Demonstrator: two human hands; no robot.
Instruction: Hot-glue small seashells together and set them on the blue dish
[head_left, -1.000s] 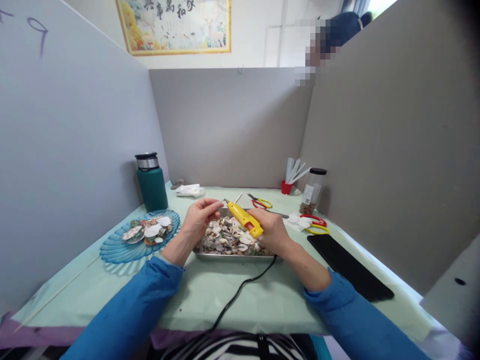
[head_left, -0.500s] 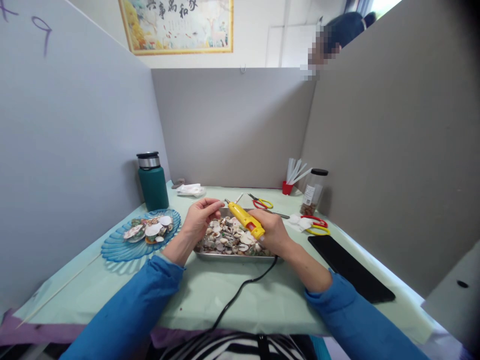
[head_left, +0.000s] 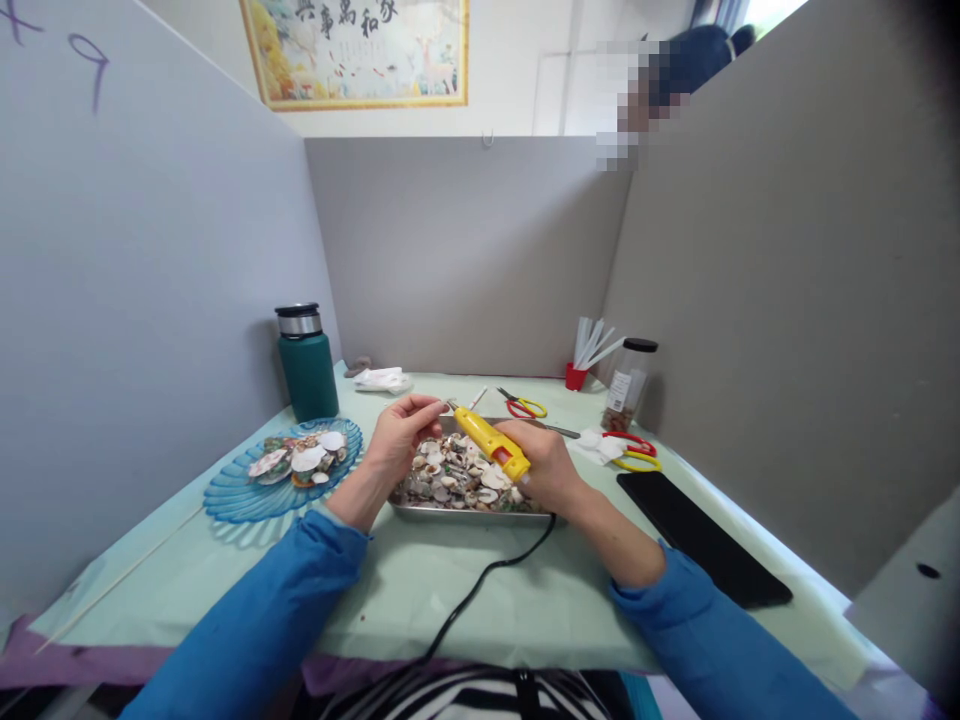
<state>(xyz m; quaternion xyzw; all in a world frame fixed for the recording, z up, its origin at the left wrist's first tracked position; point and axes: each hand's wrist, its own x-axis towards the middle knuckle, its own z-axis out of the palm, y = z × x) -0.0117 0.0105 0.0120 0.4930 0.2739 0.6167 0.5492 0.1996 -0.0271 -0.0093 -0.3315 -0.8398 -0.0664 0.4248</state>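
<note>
My right hand (head_left: 546,462) is wrapped round a yellow glue gun (head_left: 491,442), whose nozzle points up and left toward my left fingertips. My left hand (head_left: 397,433) is pinched shut on something small that I cannot make out, right at the nozzle's tip. Both hands hover over a steel tray (head_left: 465,510) filled with several small seashells. A black cord (head_left: 480,580) runs from the gun toward me.
A blue glass plate (head_left: 232,495) with shells lies at the left, a teal flask (head_left: 306,362) behind it. Scissors (head_left: 523,405), a second pair (head_left: 634,452), a jar (head_left: 628,382), a red cup of sticks (head_left: 576,372) and a black phone (head_left: 701,538) stand right. Partitions enclose the desk.
The glue gun's nozzle has drawn slightly closer to my left fingertips. Otherwise the hands stay in place.
</note>
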